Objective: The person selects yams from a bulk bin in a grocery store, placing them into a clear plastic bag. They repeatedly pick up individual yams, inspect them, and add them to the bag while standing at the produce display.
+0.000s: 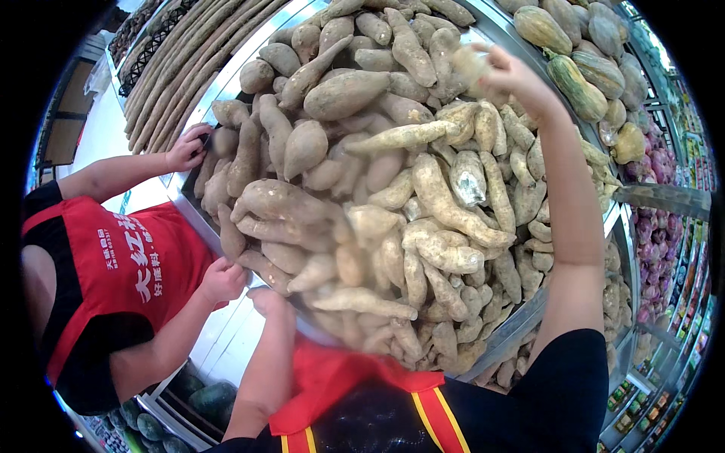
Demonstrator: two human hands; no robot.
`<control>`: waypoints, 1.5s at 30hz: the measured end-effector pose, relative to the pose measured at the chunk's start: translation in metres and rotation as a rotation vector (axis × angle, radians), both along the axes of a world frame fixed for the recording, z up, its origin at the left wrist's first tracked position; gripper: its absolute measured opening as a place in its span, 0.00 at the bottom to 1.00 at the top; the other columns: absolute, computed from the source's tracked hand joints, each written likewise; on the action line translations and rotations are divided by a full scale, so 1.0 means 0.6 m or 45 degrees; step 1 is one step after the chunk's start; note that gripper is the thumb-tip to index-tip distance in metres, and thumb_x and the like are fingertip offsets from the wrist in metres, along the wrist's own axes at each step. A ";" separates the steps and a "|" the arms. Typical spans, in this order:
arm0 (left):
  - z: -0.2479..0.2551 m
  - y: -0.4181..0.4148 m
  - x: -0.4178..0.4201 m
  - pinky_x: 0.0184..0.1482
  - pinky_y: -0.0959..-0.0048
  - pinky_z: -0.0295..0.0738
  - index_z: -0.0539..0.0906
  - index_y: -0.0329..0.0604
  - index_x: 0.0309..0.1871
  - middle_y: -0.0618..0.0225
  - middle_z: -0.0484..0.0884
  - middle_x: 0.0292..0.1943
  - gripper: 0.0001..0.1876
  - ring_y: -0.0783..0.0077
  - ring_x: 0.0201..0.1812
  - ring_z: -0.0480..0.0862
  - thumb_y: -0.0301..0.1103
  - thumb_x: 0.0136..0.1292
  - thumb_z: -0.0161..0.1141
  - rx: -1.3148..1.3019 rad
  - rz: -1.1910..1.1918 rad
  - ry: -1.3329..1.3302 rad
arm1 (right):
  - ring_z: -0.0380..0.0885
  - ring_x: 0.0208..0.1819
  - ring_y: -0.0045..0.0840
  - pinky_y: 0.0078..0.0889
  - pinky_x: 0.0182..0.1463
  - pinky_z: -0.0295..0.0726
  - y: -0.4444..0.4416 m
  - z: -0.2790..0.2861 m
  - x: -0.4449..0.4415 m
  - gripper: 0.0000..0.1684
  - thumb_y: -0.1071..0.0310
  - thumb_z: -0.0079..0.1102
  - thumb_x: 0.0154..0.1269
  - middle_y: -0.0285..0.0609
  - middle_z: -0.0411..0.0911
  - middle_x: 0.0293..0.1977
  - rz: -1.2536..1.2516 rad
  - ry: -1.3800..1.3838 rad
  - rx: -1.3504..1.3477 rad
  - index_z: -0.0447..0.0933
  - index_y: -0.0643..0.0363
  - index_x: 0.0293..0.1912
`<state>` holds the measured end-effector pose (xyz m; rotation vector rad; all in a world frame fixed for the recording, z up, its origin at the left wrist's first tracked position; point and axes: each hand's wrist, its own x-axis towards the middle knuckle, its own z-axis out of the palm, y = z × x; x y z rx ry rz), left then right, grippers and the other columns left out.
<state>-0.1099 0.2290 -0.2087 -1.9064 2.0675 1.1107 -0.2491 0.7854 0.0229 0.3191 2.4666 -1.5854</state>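
Observation:
My right hand (507,76) is raised over the far right of a heaped bin, its fingers around a pale yellowish sweet potato (471,67), blurred by motion. My left hand (271,301) is low at the bin's near left edge, close to a co-worker's hand; its fingers are too unclear to read. Brown sweet potatoes (345,95) fill the left and back of the bin. Paler, yellowish sweet potatoes (442,192) cover the right and front. Among them lies one wrapped in clear film (469,178).
A co-worker in a red apron (130,255) stands at left, one hand (190,148) on the bin's corner, the other (225,280) at its edge. Long roots (187,68) lie behind. Pumpkins (578,90) and red onions (651,249) flank the right; watermelons (212,399) sit lower left.

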 end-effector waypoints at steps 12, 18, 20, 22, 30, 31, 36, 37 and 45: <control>-0.002 0.001 0.000 0.52 0.68 0.77 0.72 0.38 0.59 0.59 0.82 0.51 0.23 0.61 0.50 0.83 0.45 0.74 0.35 0.021 -0.010 -0.025 | 0.79 0.51 0.43 0.38 0.56 0.76 0.131 -0.139 -0.074 0.18 0.74 0.53 0.59 0.50 0.81 0.46 -0.152 0.002 1.086 0.82 0.53 0.48; -0.001 -0.001 0.005 0.52 0.69 0.77 0.71 0.38 0.60 0.59 0.81 0.51 0.23 0.62 0.50 0.83 0.44 0.74 0.35 0.026 -0.027 -0.048 | 0.74 0.55 0.45 0.41 0.59 0.72 0.125 -0.181 -0.107 0.21 0.80 0.48 0.57 0.50 0.78 0.49 0.230 -0.128 1.432 0.80 0.53 0.47; 0.002 -0.001 0.004 0.52 0.69 0.77 0.71 0.38 0.60 0.59 0.81 0.51 0.23 0.62 0.50 0.83 0.43 0.74 0.35 0.027 -0.039 -0.061 | 0.75 0.53 0.45 0.42 0.58 0.73 0.124 -0.192 -0.105 0.19 0.81 0.49 0.56 0.51 0.78 0.48 0.252 0.010 1.507 0.80 0.54 0.45; 0.001 -0.001 0.001 0.52 0.70 0.77 0.71 0.38 0.60 0.59 0.81 0.51 0.22 0.62 0.50 0.83 0.43 0.75 0.35 0.028 -0.075 -0.076 | 0.76 0.51 0.45 0.43 0.55 0.74 0.134 -0.205 -0.110 0.17 0.81 0.51 0.54 0.52 0.78 0.45 0.241 0.031 1.519 0.80 0.56 0.43; 0.086 0.058 -0.016 0.56 0.62 0.73 0.76 0.32 0.55 0.56 0.80 0.54 0.27 0.57 0.52 0.80 0.46 0.74 0.32 0.255 0.146 0.296 | 0.82 0.37 0.39 0.36 0.42 0.79 0.149 -0.125 -0.100 0.11 0.73 0.64 0.44 0.50 0.82 0.34 0.188 -0.167 1.306 0.81 0.58 0.34; 0.110 0.073 -0.019 0.57 0.62 0.73 0.76 0.31 0.56 0.56 0.80 0.54 0.28 0.57 0.52 0.79 0.46 0.74 0.32 0.315 0.233 0.365 | 0.82 0.37 0.37 0.34 0.42 0.80 0.154 -0.114 -0.094 0.11 0.72 0.64 0.45 0.49 0.82 0.33 0.115 -0.162 1.202 0.81 0.59 0.33; 0.085 0.058 -0.015 0.59 0.62 0.71 0.74 0.29 0.59 0.55 0.78 0.56 0.29 0.58 0.54 0.78 0.46 0.73 0.31 0.366 0.168 0.424 | 0.80 0.33 0.20 0.25 0.37 0.78 0.168 -0.062 0.019 0.15 0.65 0.69 0.47 0.35 0.82 0.31 -0.330 0.030 0.484 0.82 0.59 0.38; 0.078 0.053 -0.012 0.58 0.61 0.72 0.73 0.28 0.59 0.53 0.78 0.56 0.28 0.57 0.54 0.79 0.45 0.73 0.33 0.404 0.194 0.483 | 0.81 0.36 0.20 0.22 0.40 0.78 0.145 -0.033 0.048 0.16 0.65 0.68 0.51 0.36 0.82 0.34 -0.368 0.029 0.281 0.81 0.60 0.41; 0.091 0.064 0.007 0.52 0.57 0.78 0.74 0.27 0.52 0.44 0.78 0.53 0.18 0.50 0.51 0.81 0.35 0.69 0.46 0.064 -0.450 0.191 | 0.80 0.42 0.21 0.26 0.50 0.79 -0.095 0.027 0.269 0.19 0.71 0.66 0.57 0.38 0.81 0.39 -0.300 0.154 -0.670 0.76 0.61 0.49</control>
